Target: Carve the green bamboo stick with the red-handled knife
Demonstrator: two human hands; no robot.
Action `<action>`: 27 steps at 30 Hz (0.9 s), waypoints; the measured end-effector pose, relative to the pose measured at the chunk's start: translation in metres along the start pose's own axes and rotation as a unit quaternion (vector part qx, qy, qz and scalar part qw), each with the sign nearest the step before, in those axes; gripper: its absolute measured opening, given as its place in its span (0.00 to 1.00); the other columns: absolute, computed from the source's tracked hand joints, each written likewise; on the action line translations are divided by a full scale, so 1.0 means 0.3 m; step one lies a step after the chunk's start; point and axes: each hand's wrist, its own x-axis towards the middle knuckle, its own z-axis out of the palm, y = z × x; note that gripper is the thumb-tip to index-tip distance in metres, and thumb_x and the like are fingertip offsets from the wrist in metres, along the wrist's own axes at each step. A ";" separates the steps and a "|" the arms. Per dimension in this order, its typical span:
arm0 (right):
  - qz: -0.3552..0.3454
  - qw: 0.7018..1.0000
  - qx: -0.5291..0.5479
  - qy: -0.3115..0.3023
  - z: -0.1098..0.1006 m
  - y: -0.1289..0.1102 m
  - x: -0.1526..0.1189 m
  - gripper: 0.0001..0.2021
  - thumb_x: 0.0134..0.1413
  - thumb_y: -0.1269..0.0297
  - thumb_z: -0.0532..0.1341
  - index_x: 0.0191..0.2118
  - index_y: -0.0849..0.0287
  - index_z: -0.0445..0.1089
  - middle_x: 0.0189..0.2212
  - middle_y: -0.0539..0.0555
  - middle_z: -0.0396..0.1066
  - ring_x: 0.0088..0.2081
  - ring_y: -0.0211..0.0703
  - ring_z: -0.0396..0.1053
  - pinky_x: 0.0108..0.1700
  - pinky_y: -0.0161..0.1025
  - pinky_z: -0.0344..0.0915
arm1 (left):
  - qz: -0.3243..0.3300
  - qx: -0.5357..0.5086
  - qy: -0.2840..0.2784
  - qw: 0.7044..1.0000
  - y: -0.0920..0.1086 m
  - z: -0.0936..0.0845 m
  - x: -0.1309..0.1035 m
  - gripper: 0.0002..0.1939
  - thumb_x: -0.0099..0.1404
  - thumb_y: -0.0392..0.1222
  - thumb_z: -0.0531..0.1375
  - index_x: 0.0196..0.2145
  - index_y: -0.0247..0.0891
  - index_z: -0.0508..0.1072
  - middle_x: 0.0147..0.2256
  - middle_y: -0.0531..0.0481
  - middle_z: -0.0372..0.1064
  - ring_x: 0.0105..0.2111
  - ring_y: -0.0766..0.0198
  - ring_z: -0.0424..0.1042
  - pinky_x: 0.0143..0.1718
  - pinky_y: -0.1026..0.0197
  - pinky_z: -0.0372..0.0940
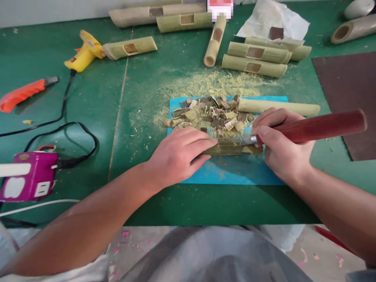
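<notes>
My left hand [182, 156] is closed over the left end of a dark greenish bamboo piece [232, 149], fingers on top and thumb on the near side. My right hand [286, 143] grips a carving knife [323, 126] with a thick red wooden handle and a metal ferrule. Its short blade points left and rests at the bamboo's upper side, near my left fingertips. Beneath lies a blue mat [232, 176]. Just beyond the bamboo is a heap of bamboo chips [217, 113], and a pale bamboo tube [279, 106] lies beside the heap.
Notched bamboo tubes [254, 67] lie along the back of the green table [149, 203], some near a white paper [270, 19]. On the left are a yellow corded tool [88, 51], an orange cutter [26, 94] and a purple power strip [32, 172]. A brown sheet [349, 94] lies right.
</notes>
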 end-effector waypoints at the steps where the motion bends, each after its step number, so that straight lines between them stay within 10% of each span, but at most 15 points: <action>1: 0.002 1.000 -0.003 -0.002 0.000 -0.001 0.000 0.08 0.50 0.72 0.64 0.24 0.54 0.71 0.24 0.47 0.70 0.26 0.38 0.65 0.27 0.39 0.61 | 0.000 -0.001 0.000 1.000 0.000 0.000 0.000 0.12 0.70 0.36 0.62 0.49 0.30 0.77 0.44 0.41 0.79 0.42 0.54 0.78 0.44 0.51 0.74; 27: 0.005 0.999 -0.025 -0.038 -0.002 -0.003 -0.004 0.08 0.53 0.71 0.65 0.26 0.54 0.72 0.25 0.47 0.71 0.29 0.39 0.69 0.30 0.39 0.64 | -0.006 -0.003 -0.005 1.000 0.000 -0.001 0.002 0.12 0.71 0.36 0.62 0.50 0.31 0.77 0.44 0.40 0.79 0.43 0.53 0.78 0.45 0.50 0.74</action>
